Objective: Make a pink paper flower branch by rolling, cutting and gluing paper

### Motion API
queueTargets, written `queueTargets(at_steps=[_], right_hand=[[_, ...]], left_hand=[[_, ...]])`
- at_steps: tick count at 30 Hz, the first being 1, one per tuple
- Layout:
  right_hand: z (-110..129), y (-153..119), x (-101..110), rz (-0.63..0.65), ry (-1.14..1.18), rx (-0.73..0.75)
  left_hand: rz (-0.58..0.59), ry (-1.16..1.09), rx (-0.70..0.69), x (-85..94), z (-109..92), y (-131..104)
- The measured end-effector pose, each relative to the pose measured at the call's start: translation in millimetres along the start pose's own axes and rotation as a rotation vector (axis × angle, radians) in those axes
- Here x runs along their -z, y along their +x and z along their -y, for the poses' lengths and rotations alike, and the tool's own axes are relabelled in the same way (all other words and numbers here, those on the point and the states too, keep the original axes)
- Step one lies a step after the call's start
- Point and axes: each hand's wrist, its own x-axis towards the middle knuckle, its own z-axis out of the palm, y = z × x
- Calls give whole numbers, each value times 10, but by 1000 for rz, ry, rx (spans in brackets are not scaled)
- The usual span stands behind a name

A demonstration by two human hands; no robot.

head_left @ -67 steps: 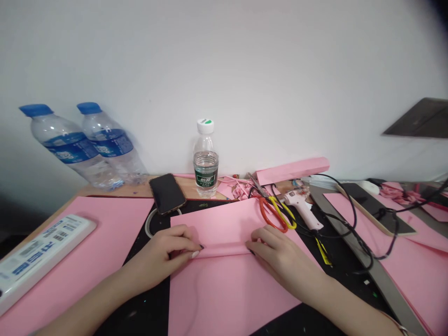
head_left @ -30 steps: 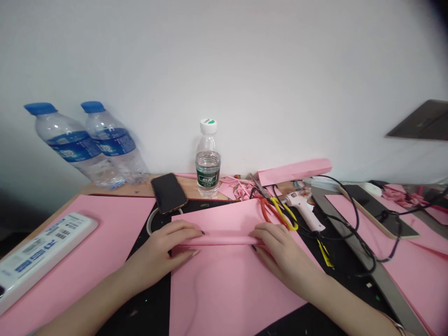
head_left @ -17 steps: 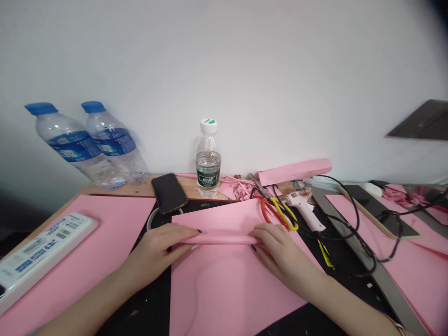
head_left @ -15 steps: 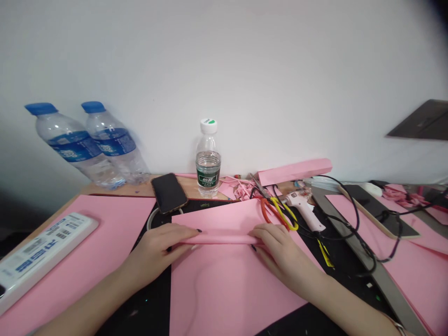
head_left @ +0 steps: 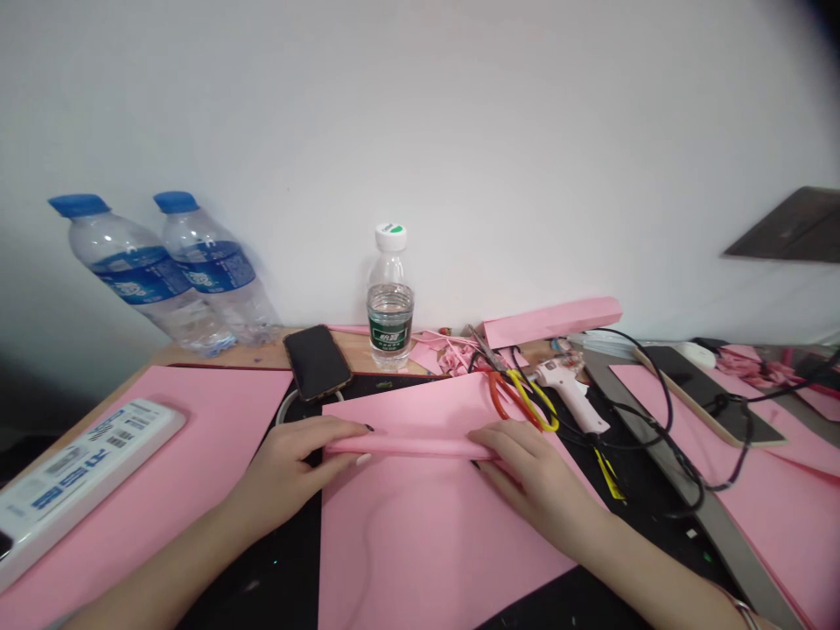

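Note:
A narrow roll of pink paper lies crosswise over a large sheet of pink paper. Whether the roll is part of that sheet or a separate piece I cannot tell. My left hand pinches the roll's left end, thumb below and fingers above. At the other end my right hand closes on it in the same way, its fingertips over the top. Just beyond my right hand, scissors with red and yellow handles rest partly on the sheet.
A white glue gun with black cables lies at right, near a tablet-like dark device. A phone and a water bottle are behind the sheet. Two blue-capped bottles lean at left, beyond a long white box.
My left hand has shifted slightly left along the roll, and its thumb now shows more. My right hand has barely moved. The other things stay put.

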Motion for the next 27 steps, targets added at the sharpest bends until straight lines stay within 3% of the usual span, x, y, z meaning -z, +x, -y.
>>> queueTargets(at_steps=[10,17,27], right_hand=[[70,60,93,-254,440,-216],[105,32,57,-181,764,-270],[121,34,63,-132,775,-282]], left_hand=[[10,-198,150,23,-48,29],[137,-293,200,21,-136,26],[147,-416,267,-54,-94,-41]])
